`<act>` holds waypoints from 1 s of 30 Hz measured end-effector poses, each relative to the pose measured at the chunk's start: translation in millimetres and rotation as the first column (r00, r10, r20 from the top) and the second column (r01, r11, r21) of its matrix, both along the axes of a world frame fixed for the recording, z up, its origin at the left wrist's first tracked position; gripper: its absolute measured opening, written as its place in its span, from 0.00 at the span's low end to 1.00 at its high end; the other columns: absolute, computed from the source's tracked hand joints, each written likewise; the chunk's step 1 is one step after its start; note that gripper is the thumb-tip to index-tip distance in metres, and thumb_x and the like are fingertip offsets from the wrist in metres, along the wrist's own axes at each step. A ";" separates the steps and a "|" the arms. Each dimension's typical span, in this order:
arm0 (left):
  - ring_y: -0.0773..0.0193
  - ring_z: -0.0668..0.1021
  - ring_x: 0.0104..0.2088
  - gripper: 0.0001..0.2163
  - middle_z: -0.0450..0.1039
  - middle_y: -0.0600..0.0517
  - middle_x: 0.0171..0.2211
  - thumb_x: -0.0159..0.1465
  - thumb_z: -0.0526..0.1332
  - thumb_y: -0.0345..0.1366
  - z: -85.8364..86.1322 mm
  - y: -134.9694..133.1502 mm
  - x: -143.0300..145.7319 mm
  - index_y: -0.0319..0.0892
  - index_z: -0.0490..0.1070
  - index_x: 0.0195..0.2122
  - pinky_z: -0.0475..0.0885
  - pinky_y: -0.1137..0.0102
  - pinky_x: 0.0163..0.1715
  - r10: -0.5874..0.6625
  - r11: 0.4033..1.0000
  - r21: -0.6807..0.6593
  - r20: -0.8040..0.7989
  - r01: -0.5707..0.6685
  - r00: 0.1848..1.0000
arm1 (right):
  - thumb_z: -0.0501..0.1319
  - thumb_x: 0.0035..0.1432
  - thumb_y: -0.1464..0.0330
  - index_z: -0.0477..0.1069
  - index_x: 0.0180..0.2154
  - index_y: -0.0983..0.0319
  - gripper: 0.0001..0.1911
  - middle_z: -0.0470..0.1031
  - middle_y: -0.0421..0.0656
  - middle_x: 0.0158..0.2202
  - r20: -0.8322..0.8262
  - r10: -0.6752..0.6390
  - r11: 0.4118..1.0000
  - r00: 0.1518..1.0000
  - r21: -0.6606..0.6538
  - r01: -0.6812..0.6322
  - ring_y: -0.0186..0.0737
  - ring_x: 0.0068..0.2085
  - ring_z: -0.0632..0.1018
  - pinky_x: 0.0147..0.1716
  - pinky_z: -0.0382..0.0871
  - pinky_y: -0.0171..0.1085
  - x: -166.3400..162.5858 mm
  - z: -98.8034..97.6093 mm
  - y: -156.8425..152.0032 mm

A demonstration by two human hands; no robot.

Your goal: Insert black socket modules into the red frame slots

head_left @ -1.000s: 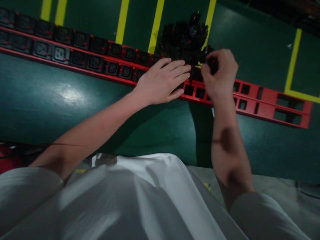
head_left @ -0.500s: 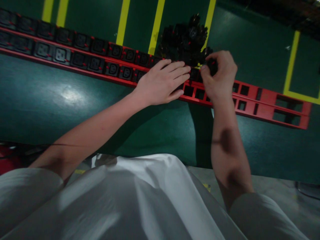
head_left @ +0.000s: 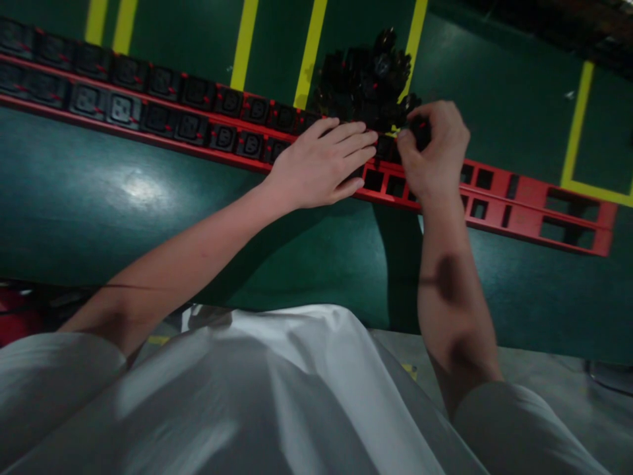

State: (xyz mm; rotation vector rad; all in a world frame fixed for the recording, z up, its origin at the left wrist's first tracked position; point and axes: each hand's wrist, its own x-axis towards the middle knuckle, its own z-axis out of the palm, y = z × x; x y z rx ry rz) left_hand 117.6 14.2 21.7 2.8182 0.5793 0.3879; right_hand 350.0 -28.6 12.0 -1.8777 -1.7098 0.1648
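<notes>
A long red power strip housing [head_left: 529,194] lies slantwise across the green bench, with two rows of openings. Black outlet sockets [head_left: 225,136] fill the openings on its left; those toward the right end are bare. My left hand [head_left: 321,161] rests flat on the housing, fingers stretched and pointing right. My right hand [head_left: 438,148] pinches a black outlet socket [head_left: 420,132] between thumb and fingers, just over the housing. Whether that socket touches the frame I cannot tell. Behind the hands sits a pile of loose black sockets [head_left: 366,82] with small red parts.
The green bench top [head_left: 316,257] carries yellow tape lines [head_left: 576,128]. Dark clutter [head_left: 593,46] lies along the far right edge. Below the near edge, a grey floor and a red item [head_left: 20,316] at the left show.
</notes>
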 end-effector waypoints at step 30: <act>0.47 0.65 0.68 0.26 0.66 0.45 0.66 0.66 0.57 0.35 -3.7 0.1 0.3 0.43 0.64 0.66 0.59 0.50 0.67 -0.004 0.999 0.033 0.040 0.002 0.999 | 0.54 0.69 0.60 0.66 0.47 0.52 0.08 0.73 0.50 0.48 0.107 0.048 0.998 0.993 -0.037 -0.044 0.52 0.51 0.69 0.51 0.61 0.53 8.6 -8.5 3.0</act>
